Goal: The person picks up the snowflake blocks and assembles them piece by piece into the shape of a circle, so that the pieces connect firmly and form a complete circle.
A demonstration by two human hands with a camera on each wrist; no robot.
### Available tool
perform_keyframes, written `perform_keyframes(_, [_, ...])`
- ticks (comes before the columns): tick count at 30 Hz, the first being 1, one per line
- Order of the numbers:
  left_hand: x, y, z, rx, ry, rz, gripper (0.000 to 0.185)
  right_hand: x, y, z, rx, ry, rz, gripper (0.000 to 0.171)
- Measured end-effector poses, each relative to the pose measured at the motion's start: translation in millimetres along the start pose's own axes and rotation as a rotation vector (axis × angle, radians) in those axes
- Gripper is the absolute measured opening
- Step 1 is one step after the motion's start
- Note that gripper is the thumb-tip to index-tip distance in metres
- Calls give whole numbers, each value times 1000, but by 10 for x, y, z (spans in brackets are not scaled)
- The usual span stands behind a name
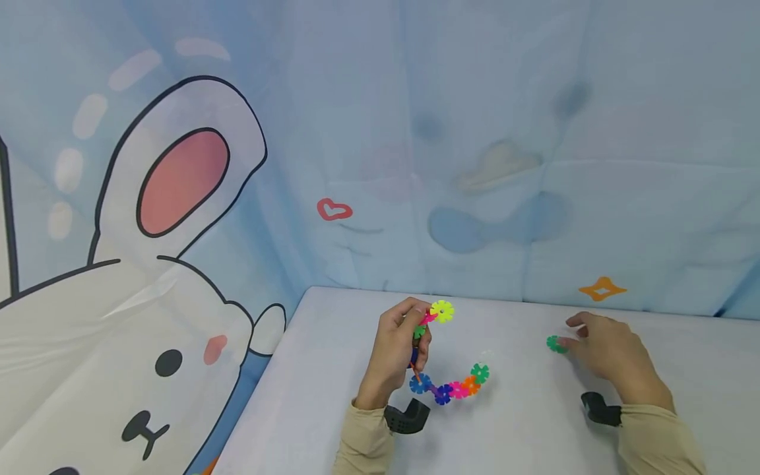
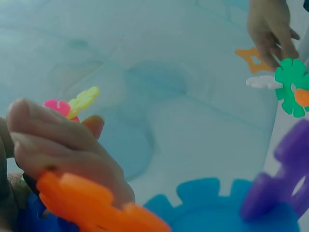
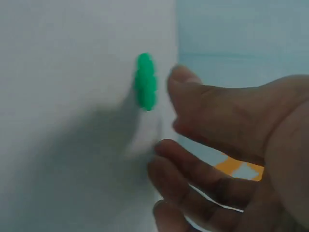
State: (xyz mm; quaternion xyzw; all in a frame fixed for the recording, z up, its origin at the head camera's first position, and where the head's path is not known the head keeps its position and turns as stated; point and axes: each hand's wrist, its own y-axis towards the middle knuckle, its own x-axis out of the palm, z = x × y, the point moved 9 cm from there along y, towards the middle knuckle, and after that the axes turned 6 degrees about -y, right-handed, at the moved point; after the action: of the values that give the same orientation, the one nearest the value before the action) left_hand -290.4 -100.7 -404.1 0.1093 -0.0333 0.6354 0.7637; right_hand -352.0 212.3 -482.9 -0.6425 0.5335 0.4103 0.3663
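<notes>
A chain of snowflake-shaped plastic pieces [image 1: 451, 388] curves across the white table [image 1: 522, 435]. My left hand [image 1: 418, 330] grips its upper end, lifted off the table, with a yellow piece [image 1: 442, 311] at the top. The far end of the chain finishes in a green piece [image 1: 479, 373]. In the left wrist view my fingers [image 2: 53, 145] curl over an orange piece [image 2: 96, 203], beside blue [image 2: 212, 208] and purple [image 2: 285, 179] ones. A single green piece [image 1: 555, 344] lies on the table. My right hand [image 1: 572, 333] hovers just beside this loose green piece [image 3: 146, 81], fingers loosely spread and holding nothing.
A blue cloth backdrop with a rabbit print [image 1: 178, 264] hangs behind and to the left of the table. The table's left edge [image 1: 261, 382] runs diagonally. A pale white piece [image 2: 263, 82] sits near the chain's green end.
</notes>
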Motion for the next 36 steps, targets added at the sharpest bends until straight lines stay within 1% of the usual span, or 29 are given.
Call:
perform_keyframes(3, [5, -6, 4, 5, -17, -14, 32, 116, 50, 108, 18, 10, -10, 44])
perform_keyframes(8, [22, -17, 23, 17, -26, -27, 32, 197, 69, 116, 53, 46, -15, 27])
perform_keyframes(13, [38, -24, 29, 15, -11, -30, 32, 224, 70, 86, 45, 66, -44, 29])
perform_keyframes(18, [61, -34, 18, 5, 3, -40, 30, 216, 76, 77, 5, 129, -22, 27])
perform_keyframes(21, [70, -40, 13, 1, -8, -39, 29, 175, 74, 6, -31, 160, 38, 25])
perform_keyframes(23, [76, -42, 10, -2, -18, -36, 28, 109, 54, -96, -56, 179, 101, 27])
perform_keyframes(26, [86, -43, 7, -3, -39, -32, 27, -62, -9, -335, -116, 230, 234, 28])
perform_keyframes(29, [98, -39, 8, 1, -58, -31, 25, -245, -109, -627, -186, 297, 346, 23])
perform_keyframes(32, [109, -34, 17, 5, -78, -30, 24, -376, -206, -908, -247, 377, 411, 16])
perform_keyframes(36, [126, -30, 31, 4, -107, -25, 21, -502, -343, -1225, -320, 437, 491, 11])
